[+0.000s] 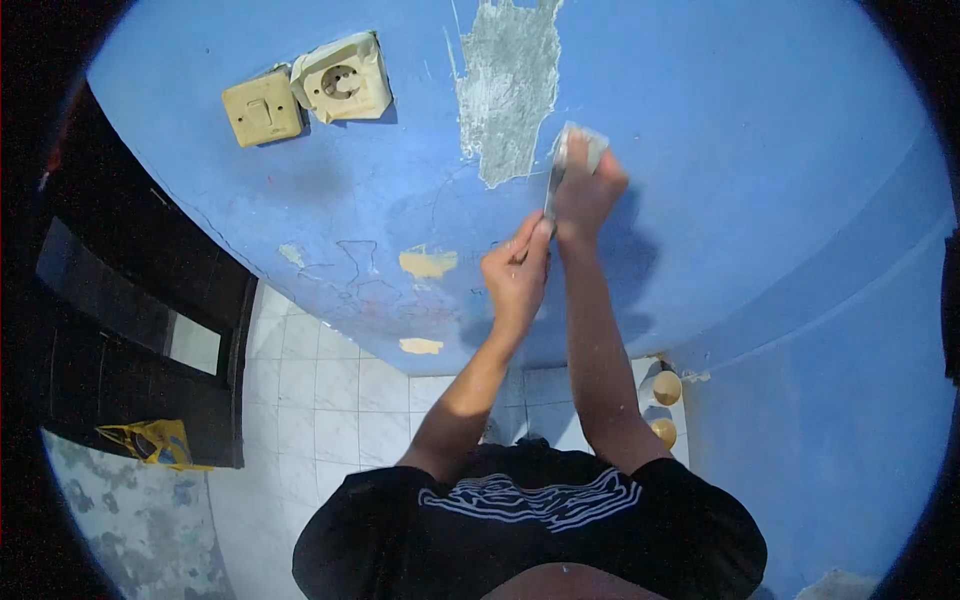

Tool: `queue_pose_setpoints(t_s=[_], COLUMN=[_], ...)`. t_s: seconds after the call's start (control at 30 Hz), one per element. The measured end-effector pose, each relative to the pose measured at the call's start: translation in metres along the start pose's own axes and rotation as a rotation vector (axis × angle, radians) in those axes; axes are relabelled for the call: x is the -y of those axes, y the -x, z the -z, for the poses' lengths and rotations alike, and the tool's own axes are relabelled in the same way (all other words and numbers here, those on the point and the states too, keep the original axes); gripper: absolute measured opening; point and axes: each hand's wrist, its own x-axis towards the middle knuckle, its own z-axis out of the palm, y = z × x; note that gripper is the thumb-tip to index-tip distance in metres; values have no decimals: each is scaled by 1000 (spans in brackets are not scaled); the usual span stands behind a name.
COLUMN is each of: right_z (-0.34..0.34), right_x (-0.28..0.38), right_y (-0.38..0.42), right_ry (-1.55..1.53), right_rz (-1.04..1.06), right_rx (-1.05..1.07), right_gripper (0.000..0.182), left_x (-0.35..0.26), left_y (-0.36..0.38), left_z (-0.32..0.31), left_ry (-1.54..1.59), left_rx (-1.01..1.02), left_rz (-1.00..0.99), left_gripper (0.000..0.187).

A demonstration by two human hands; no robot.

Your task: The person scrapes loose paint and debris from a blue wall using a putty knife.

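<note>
In front of the blue wall, my left hand is closed around the narrow handle end of a flat scraper. Its thin body runs upward from my thumb. My right hand is higher and a little to the right, blurred by motion, with its fingers closed over the pale, wide upper end. Just left of this end is a bare grey patch where the paint is gone, with ragged edges.
A light switch and a loose-looking socket sit upper left. Smaller cream patches mark the wall lower down. White floor tiles lie below, with round tan objects by the corner. A dark door stands left, near a yellow bag.
</note>
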Motion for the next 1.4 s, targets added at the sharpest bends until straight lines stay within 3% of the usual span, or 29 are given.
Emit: queue_pose_setpoints(t_s=[0.27, 0.4, 0.57, 0.7, 0.77, 0.97, 1.17, 1.27, 1.4], right_z=[9, 3, 12, 5, 6, 11, 6, 15, 7], right_x=[-28, -1, -37, -8, 7, -37, 3, -35, -7], right_y=[24, 4, 35, 10, 0, 30, 0, 34, 8], right_ry=[69, 65, 6, -22, 87, -7, 50, 31, 34], right_rz=[-12, 22, -48, -47, 51, 53, 58, 3, -10], right_rx=[-27, -7, 19, 34, 57, 28, 67, 63, 70], right_gripper=[35, 38, 38, 38, 38, 38, 39, 37, 36], left_x=[6, -8, 19, 3, -2, 16, -6, 20, -4], left_y=[12, 5, 19, 4, 6, 10, 1, 16, 1], left_z=[9, -4, 12, -2, -4, 7, -2, 14, 2], left_ry=[35, 170, 88, 98, 99, 53, 114, 68, 39], left_rx=[20, 41, 49, 28, 21, 33, 35, 34, 17], left_rz=[78, 84, 71, 63, 60, 66, 81, 85, 70], left_gripper=[27, 29, 28, 27, 27, 27, 28, 28, 29])
